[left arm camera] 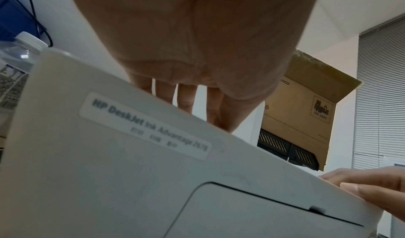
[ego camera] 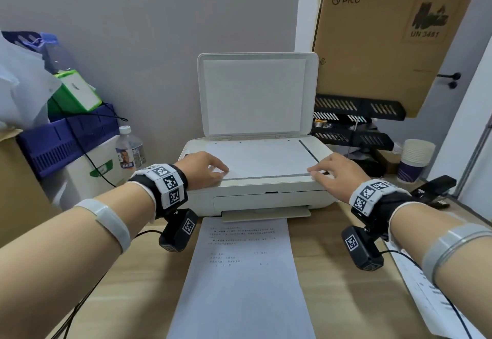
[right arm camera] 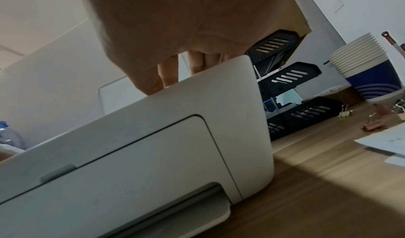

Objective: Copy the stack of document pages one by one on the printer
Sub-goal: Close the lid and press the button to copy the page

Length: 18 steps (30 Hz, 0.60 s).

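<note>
Left fingers: the left hand (ego camera: 203, 169) lay flat, fingers nearly straight, fingertips pressing the near-left corner of the sheet (ego camera: 262, 159); it gripped nothing.
Right fingers: the right hand (ego camera: 336, 172) lay the same way, fingers extended and a little spread, tips on the sheet's near-right corner; nothing was held.
Sheet: it lay blank side up on the scanner bed of the printer (ego camera: 266, 192), touching both sets of fingertips.
Key relation: the sheet stretched away from the fingers toward the far hinge, its long axis apparently running left to right; each hand sat on its own corner, neither nearer than the other, so squaring the page looked like a two-handed nudge.
Lid: the lid (ego camera: 257, 96) stood raised at the far side, just beyond the sheet; I judge it has yet to be lowered.
Printed page: a printed page (ego camera: 243, 272) lay on the desk (ego camera: 338, 272) in front of the output tray, near side, between the forearms.
Other pages: more pages (ego camera: 423, 293) lay at the near right under the right forearm; whether these were the source stack I cannot tell.
Writing, printer: the left wrist view showed a label (left arm camera: 144, 125) reading "HP DeskJet Ink Advantage", its number blurred.
Writing, box: the cardboard box (ego camera: 394, 40) at far right read "PICO" and "UN 3481".
</note>
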Each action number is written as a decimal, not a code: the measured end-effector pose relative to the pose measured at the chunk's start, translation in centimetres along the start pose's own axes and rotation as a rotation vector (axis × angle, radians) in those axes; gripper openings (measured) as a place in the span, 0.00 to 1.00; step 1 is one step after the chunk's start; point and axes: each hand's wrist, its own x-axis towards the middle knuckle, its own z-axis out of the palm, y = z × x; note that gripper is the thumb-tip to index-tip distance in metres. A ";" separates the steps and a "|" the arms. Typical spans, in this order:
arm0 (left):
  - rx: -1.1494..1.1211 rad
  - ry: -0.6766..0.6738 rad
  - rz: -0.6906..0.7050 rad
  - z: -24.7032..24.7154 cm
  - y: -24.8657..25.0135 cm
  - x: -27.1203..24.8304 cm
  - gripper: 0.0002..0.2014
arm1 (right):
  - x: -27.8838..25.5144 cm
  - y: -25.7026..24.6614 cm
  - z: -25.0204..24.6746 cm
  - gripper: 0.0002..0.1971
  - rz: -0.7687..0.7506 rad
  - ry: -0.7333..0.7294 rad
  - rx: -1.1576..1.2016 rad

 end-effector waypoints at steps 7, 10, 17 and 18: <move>0.017 -0.013 -0.011 0.1 0.5 -0.4 0.16 | -1.3 0.9 -0.2 0.20 0.035 0.039 0.064; 0.030 0.029 -0.040 0.3 0.0 -0.1 0.20 | -1.6 1.2 -0.2 0.19 0.035 0.044 0.081; 0.100 -0.013 -0.078 0.0 -0.4 -0.3 0.19 | -1.9 1.1 -0.2 0.19 0.017 0.037 0.072; 0.091 -0.017 -0.082 -0.1 -0.4 -0.3 0.19 | -1.9 1.2 -0.2 0.19 0.017 0.039 0.071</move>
